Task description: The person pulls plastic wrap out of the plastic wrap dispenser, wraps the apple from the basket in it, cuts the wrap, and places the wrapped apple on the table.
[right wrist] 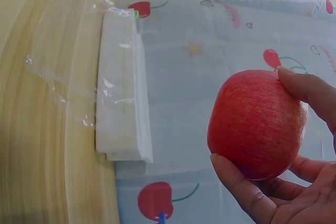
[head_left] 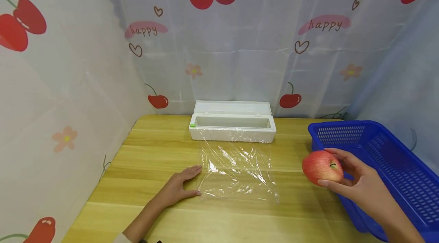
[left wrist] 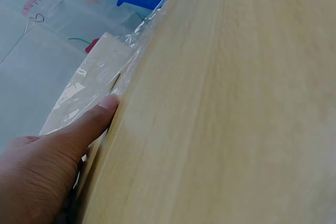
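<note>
My right hand [head_left: 365, 186] is curled round a red apple [head_left: 319, 168], thumb on its near side and fingers on its far side, gripping it up off the table [head_left: 223, 224], just beside the left rim of the blue basket [head_left: 399, 155]. The apple's skin is red streaked with yellow, and its short stem faces toward my palm. My left hand [head_left: 178, 187] grips nothing: it rests on the wood with fingers and thumb stretched out, their tips touching the left edge of a sheet of clear film [head_left: 238, 174]. The film lies wrinkled and shiny between my two hands, well apart from the apple. The basket, with its slotted sides, stands to my right. Beyond the film sits a long white box [head_left: 233, 135], its lid [head_left: 232, 107] raised at the back and a small green tab [head_left: 193, 125] at its left end; the film runs from it over the front wall toward me. Behind the box, at the table's far edge, hangs a pale curtain [head_left: 236, 71] printed with cherries, flowers, hearts and the word "happy".
</note>
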Demonstrator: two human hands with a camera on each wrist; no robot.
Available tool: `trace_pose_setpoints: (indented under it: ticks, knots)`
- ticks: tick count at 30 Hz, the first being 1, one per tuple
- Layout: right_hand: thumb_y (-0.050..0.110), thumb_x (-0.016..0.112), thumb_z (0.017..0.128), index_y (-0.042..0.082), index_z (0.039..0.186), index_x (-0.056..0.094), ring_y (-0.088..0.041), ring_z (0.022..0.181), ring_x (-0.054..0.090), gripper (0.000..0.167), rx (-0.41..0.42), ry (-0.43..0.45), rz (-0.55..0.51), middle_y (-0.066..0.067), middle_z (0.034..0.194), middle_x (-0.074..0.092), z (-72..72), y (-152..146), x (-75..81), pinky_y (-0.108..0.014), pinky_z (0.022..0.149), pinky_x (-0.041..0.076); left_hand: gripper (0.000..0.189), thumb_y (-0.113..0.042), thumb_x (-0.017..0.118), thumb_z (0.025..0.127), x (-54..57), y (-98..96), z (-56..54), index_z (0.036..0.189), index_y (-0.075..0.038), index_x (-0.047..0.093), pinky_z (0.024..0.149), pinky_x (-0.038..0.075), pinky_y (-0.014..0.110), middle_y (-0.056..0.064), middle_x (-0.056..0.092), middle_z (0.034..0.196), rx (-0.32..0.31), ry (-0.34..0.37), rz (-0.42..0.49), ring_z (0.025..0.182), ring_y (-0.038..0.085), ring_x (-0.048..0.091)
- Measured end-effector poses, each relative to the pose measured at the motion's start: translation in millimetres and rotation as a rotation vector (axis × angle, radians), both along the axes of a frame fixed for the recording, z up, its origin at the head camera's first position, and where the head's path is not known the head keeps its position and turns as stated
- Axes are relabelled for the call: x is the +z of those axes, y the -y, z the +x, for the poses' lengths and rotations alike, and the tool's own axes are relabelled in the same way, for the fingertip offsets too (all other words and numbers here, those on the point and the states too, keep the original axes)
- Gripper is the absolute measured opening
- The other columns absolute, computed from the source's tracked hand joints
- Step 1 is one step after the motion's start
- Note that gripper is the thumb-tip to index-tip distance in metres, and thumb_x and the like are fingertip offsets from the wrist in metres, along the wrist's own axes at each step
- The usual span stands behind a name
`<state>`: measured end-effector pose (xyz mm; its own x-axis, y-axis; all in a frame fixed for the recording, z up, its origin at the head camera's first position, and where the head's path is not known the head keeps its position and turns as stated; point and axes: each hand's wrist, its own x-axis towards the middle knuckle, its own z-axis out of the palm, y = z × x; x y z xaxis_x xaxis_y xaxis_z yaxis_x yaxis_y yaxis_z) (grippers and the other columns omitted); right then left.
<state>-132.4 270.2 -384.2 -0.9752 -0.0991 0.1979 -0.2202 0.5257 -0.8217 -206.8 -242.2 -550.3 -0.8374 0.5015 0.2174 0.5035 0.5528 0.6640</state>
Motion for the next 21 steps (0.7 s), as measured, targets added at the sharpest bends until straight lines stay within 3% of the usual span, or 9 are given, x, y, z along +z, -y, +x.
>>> trace_pose_setpoints:
  ticks: [9, 14, 21]
  knots:
    - [0.005, 0.086, 0.081, 0.015, 0.148, 0.051, -0.001, 0.104, 0.061, 0.076, 0.047, -0.065, -0.06, 0.012, 0.13, 0.057, -4.6, 29.3, -3.7, -0.024, 0.074, 0.061, 0.083, -0.05, 0.08, 0.083, 1.6, -0.1, 0.2, 0.149, -0.008, 0.052, 0.119, 0.028, 0.053, -0.001, 0.045, 0.156, -0.005, 0.014, -0.004, 0.147, 0.026, 0.036]
    - [0.008, 0.088, 0.08, 0.015, 0.146, 0.053, -0.004, 0.101, 0.063, 0.075, 0.046, -0.065, -0.073, 0.009, 0.128, 0.059, -8.6, 43.3, -5.2, -0.023, 0.075, 0.06, 0.084, -0.051, 0.079, 0.082, 3.3, -0.9, 0.9, 0.149, -0.009, 0.051, 0.119, 0.028, 0.053, -0.001, 0.044, 0.157, 0.001, 0.028, -0.001, 0.147, 0.027, 0.035]
    - [0.005, 0.089, 0.076, 0.008, 0.143, 0.054, -0.007, 0.102, 0.066, 0.076, 0.072, -0.051, -0.175, 0.001, 0.129, 0.06, -18.5, 62.0, -14.7, -0.027, 0.076, 0.062, 0.083, -0.05, 0.079, 0.083, 1.5, -0.5, 0.5, 0.149, -0.01, 0.051, 0.119, 0.028, 0.053, -0.001, 0.044, 0.157, -0.001, 0.013, -0.001, 0.147, 0.027, 0.036]
